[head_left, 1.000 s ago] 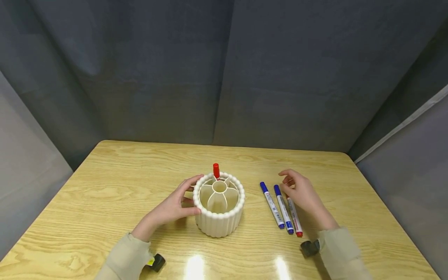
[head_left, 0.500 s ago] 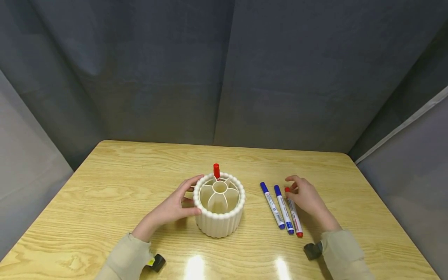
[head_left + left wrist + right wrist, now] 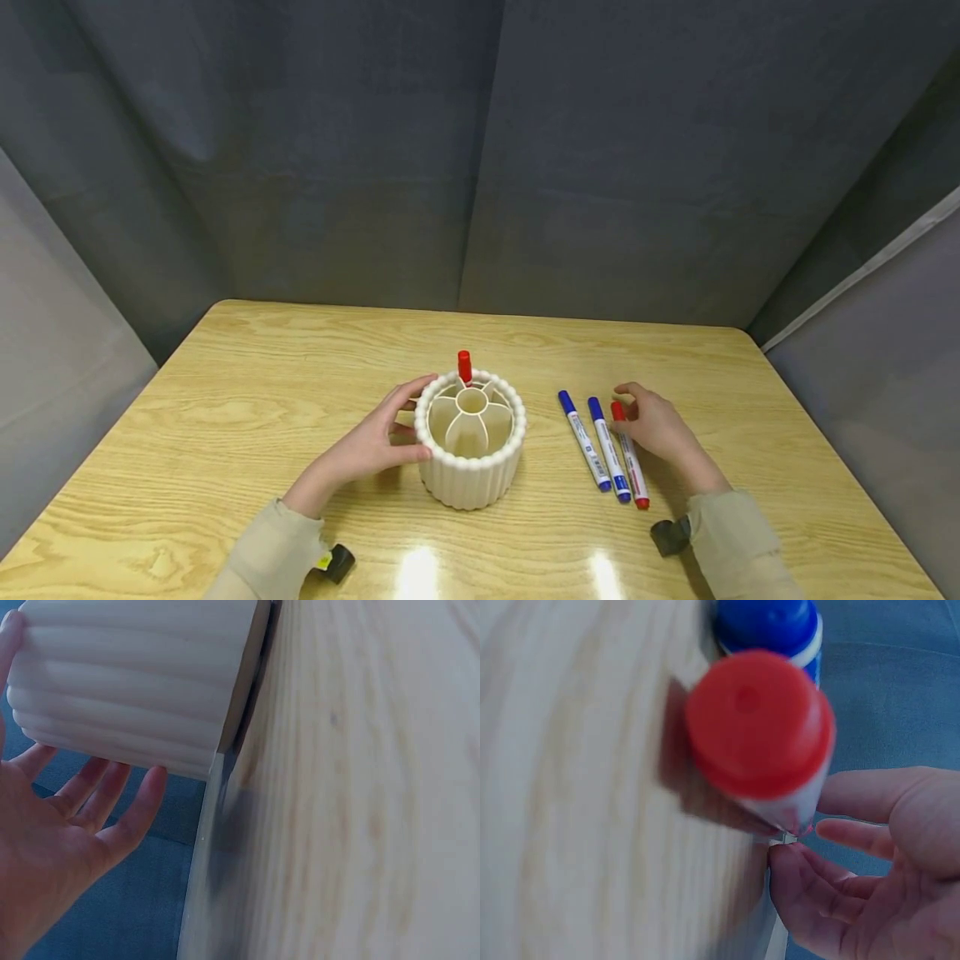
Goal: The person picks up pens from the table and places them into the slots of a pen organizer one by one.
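My left hand (image 3: 371,437) holds the side of a cream, ribbed pen holder (image 3: 471,479), thumb at the front and fingers round the back. In the left wrist view, the fingertips (image 3: 154,780) touch the ribbed wall. A red-capped marker (image 3: 464,365) stands in the holder's rear compartment. To the right, my right hand (image 3: 660,429) grips a red marker (image 3: 635,475) lying on the table, near its far end. From the right wrist, the red marker's end (image 3: 757,724) looms close; the thumb's tip is hidden behind it, and the other fingers curl at table level.
Two blue markers lie on the wooden table (image 3: 300,358), a near one (image 3: 611,454) beside the red marker and another (image 3: 583,442) further left. Dark grey curtains (image 3: 480,167) hang behind the table. Black wrist cameras sit at both sleeves.
My right hand has shifted slightly right and toward me, its thumb moving from the red marker's far end onto the barrel. The left hand and pen holder stay put.
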`<state>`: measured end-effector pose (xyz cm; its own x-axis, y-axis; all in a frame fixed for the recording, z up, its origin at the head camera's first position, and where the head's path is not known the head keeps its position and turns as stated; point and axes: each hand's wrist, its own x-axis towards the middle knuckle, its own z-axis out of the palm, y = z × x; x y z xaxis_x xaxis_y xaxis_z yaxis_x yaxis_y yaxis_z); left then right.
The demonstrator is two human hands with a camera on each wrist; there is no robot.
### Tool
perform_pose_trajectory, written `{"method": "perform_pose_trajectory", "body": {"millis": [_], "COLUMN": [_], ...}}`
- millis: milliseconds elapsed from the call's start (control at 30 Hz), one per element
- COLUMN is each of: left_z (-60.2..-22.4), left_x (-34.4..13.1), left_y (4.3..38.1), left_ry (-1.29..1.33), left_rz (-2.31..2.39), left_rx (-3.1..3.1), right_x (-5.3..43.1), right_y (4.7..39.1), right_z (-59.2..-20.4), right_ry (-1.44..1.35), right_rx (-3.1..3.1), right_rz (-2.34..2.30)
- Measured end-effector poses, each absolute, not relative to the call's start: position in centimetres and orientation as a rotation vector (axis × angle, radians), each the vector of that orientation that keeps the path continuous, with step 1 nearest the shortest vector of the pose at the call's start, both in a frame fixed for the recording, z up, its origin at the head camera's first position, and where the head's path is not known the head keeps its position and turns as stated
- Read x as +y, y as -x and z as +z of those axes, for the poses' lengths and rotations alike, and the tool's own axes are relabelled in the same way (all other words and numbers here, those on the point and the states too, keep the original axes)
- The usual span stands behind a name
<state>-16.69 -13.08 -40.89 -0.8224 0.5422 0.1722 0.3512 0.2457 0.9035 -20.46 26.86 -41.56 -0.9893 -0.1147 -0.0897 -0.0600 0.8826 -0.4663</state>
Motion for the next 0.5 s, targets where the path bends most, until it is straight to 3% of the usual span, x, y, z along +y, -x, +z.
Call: {"method": "perform_pose_trajectory", "body": {"millis": [500], "left_z": [-40.93], "left_x": [-13.10], "left_y": [16.71], "left_ry": [-0.858], "left_rz": [1.633], "left_rx": [2.328], "right_x": [26.88], "right_y": [20.38], "right_z": [-41.06], "right_ry": [0.113], "right_rx": [2.887], "right_rz": [-0.727]}}
